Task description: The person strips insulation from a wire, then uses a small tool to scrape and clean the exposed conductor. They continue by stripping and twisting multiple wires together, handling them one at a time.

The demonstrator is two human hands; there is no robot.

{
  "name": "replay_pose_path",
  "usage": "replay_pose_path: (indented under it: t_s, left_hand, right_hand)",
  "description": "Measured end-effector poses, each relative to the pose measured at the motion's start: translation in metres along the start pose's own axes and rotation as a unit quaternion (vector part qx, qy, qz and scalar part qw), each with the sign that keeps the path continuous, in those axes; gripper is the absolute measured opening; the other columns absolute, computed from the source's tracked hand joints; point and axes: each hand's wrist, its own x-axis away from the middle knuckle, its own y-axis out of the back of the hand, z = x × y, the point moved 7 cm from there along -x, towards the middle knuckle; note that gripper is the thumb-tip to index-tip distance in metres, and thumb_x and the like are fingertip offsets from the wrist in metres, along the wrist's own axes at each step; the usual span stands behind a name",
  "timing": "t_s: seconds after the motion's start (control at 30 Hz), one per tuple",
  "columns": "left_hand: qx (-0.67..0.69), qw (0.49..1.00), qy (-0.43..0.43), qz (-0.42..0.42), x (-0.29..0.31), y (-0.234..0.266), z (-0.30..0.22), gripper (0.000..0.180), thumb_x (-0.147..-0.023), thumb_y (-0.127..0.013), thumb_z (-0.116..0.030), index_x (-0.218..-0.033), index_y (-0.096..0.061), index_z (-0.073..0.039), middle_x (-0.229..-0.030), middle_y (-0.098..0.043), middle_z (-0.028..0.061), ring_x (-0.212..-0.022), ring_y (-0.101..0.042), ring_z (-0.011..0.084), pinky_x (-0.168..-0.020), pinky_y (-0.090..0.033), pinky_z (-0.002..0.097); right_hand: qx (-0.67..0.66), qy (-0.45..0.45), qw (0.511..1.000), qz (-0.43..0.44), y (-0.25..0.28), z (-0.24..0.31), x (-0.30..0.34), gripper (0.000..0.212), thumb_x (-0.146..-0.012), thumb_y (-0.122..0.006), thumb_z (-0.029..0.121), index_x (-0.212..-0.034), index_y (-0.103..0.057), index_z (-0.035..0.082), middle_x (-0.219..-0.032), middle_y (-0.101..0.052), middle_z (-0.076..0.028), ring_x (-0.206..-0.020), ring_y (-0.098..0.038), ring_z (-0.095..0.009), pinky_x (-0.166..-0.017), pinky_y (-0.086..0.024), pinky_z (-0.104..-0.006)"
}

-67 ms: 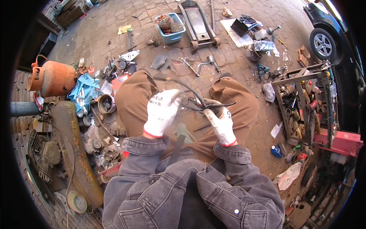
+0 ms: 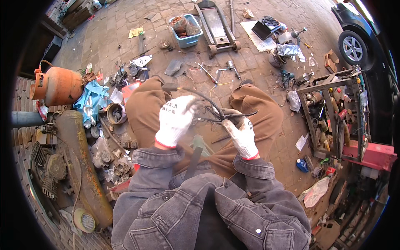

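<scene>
A black wiring harness in corrugated sleeving is held over my lap, its branches spreading from one joint. My right hand, in a white knitted glove, is closed round the harness just below that joint. One sleeved branch sticks out to the right past the fingers, while another arcs up and left to a thicker dark end. My left hand, gloved alike, is to the left of the joint with its fingers curled. Motion blurs the fingertips; thin dark strands run toward them, but what they grip cannot be made out.
Hand tools lie on the brick paving beyond my knees. A floor jack and a blue bin stand farther off. An orange gas cylinder is at the left; a metal rack of parts and a parked car are at the right.
My left hand has shifted slightly left, away from the joint. The harness's upper end has moved a little left too. My right hand is almost still.
</scene>
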Motion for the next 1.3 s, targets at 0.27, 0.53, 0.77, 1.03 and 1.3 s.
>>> replay_pose_path:
  t_s: [0.27, 0.53, 0.77, 1.03, 1.3]
  left_hand:
    - [0.320, 0.885, 0.192, 0.278, -0.001, -0.054, 0.055, 0.031, -0.095, -0.066, -0.022, -0.119, -0.070, -0.003, -0.101, -0.075, 0.0132, -0.084, -0.070, 0.0251, -0.077, -0.055, 0.0367]
    - [0.376, 0.860, 0.213, 0.271, 0.024, -0.105, 0.037, 0.031, -0.100, -0.060, -0.020, -0.120, -0.071, 0.001, -0.098, -0.075, 0.0055, -0.086, -0.065, 0.0102, -0.078, -0.052, 0.0266]
    - [0.319, 0.896, 0.177, 0.253, 0.045, -0.072, -0.009, 0.033, -0.091, -0.069, -0.025, -0.112, -0.072, 0.000, -0.099, -0.076, 0.0133, -0.092, -0.073, 0.0218, -0.083, -0.055, 0.0341]
    - [0.176, 0.927, -0.081, 0.322, 0.060, -0.056, -0.084, 0.036, -0.097, -0.061, -0.035, -0.121, -0.069, -0.009, -0.110, -0.072, 0.0134, -0.104, -0.067, 0.0330, -0.092, -0.052, 0.0423]
    - [0.303, 0.902, 0.020, 0.308, 0.061, -0.058, -0.092, 0.030, -0.096, -0.065, -0.028, -0.115, -0.072, -0.005, -0.107, -0.075, 0.0141, -0.100, -0.071, 0.0318, -0.088, -0.055, 0.0401]
  right_hand:
    - [-0.180, -0.038, 0.980, 0.070, 0.005, 0.004, 0.009, 0.054, -0.092, -0.076, 0.031, -0.126, -0.059, -0.007, -0.085, -0.060, -0.002, -0.065, -0.049, -0.008, -0.068, -0.045, -0.0262]
    - [-0.391, -0.018, 0.920, -0.026, 0.014, 0.002, -0.009, 0.029, -0.101, -0.063, 0.017, -0.123, -0.059, -0.001, -0.083, -0.060, -0.003, -0.076, -0.055, -0.014, -0.071, -0.049, -0.0312]
    - [-0.299, -0.020, 0.947, -0.116, 0.036, -0.007, -0.021, 0.025, -0.101, -0.062, 0.012, -0.123, -0.059, 0.002, -0.100, -0.067, -0.005, -0.080, -0.061, -0.013, -0.074, -0.053, -0.0267]
    - [-0.057, 0.031, 0.981, -0.181, 0.022, 0.004, -0.013, 0.033, -0.103, -0.061, 0.016, -0.130, -0.060, -0.003, -0.114, -0.067, -0.006, -0.100, -0.062, -0.012, -0.090, -0.050, -0.0268]
    - [-0.378, -0.092, 0.920, -0.047, 0.009, -0.008, -0.009, 0.029, -0.104, -0.058, 0.028, -0.120, -0.064, 0.004, -0.103, -0.068, -0.008, -0.086, -0.062, -0.019, -0.076, -0.052, -0.0342]
